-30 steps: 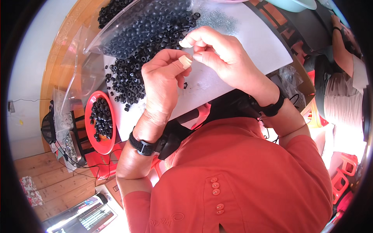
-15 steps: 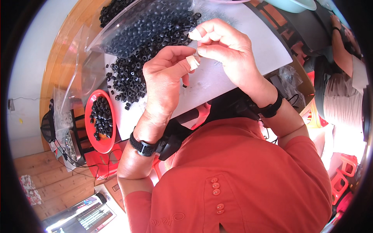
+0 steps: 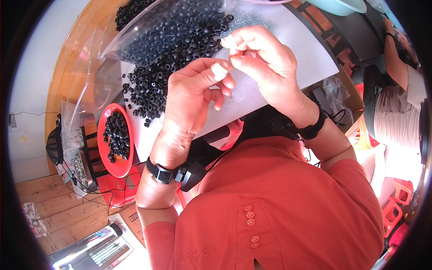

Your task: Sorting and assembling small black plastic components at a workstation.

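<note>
My left hand (image 3: 193,90) and my right hand (image 3: 267,67) meet fingertip to fingertip above the white tabletop (image 3: 310,58). Left thumb and index finger are pinched together; a tiny dark spot shows at their tips, too small to name. The right thumb and fingers are also curled into a pinch, and what they hold, if anything, is hidden. Pale wraps cover some fingertips. Just beyond and left of my hands spreads a heap of small black ring-like parts (image 3: 153,85), hollow in the middle. Tiny clear pieces (image 3: 254,20) lie scattered behind the right hand.
A clear plastic bag (image 3: 135,40) lies over part of the black heap. To the left stands a red bowl (image 3: 128,157) holding more black parts. A light blue basin (image 3: 344,6) is at the far right. Another person (image 3: 398,99) sits at the right, beside an open carton (image 3: 353,90).
The left hand has turned, its wrist moving slightly left, and its lower fingers show more. The right hand has shifted slightly right and down. A pale piece between them no longer shows.
</note>
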The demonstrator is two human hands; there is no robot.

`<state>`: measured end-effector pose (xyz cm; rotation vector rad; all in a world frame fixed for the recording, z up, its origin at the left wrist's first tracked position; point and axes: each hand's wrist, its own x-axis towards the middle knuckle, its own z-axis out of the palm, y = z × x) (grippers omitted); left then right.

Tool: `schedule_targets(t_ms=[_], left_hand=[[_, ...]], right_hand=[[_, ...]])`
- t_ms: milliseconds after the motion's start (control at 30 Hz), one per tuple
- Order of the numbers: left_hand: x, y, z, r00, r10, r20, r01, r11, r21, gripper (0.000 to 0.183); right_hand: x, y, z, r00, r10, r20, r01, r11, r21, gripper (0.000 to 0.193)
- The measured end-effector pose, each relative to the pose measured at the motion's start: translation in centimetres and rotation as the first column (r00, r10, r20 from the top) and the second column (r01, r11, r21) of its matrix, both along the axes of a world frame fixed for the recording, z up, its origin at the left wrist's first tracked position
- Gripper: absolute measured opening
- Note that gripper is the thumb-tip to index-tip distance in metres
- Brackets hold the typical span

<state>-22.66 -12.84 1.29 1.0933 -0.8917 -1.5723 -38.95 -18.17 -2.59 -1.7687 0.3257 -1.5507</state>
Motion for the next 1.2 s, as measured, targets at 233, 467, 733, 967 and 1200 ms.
schedule_targets(t_ms=[233,467,733,967,1200], left_hand=[[0.0,0.9,-0.1,0.961,0.054,0.271,-0.008,0.986,-0.169,0.022],[0.0,2.6,-0.3,0.891,0.228,0.393,-0.066,0.921,-0.384,0.008],[0.5,2.5,-0.8,0.831,0.332,0.447,0.006,0.798,-0.603,0.005],[0.9,2.0,-0.8,0.695,0.382,0.609,0.123,0.771,-0.625,0.007],[1.1,0.9,-0.3,0.956,0.105,0.275,-0.054,0.981,-0.185,0.012]], right_hand=[[0.3,0.7,-0.6,0.983,0.116,0.143,-0.14,0.975,0.174,0.02],[0.6,3.1,0.0,0.998,0.045,0.054,-0.057,0.968,0.246,0.019],[1.0,3.2,0.0,1.0,0.009,0.029,-0.015,0.977,0.213,0.021],[0.8,1.9,-0.4,0.983,0.116,0.144,-0.146,0.965,0.217,0.022],[-0.3,0.9,1.0,0.998,0.059,-0.016,-0.058,0.997,0.057,0.019]])
